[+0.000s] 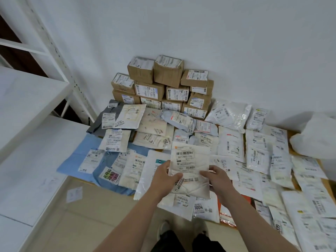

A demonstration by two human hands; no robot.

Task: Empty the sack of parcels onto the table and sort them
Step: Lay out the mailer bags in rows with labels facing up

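I hold a cream soft parcel [190,166] with a barcode label upright above the table, one hand on each lower side. My left hand [164,176] grips its left edge and my right hand [217,177] grips its right edge. Under it, several flat white and blue mailer parcels [231,144] cover the table [325,180]. A stack of brown cardboard boxes [163,88] with white labels stands against the back wall. A crumpled white sack [316,140] lies at the table's right edge.
White metal shelving [32,99] stands at the left, close to the table's left end. A light blue parcel [78,159] overhangs the table's front left corner. The tiled floor [87,215] and my shoes lie below the front edge.
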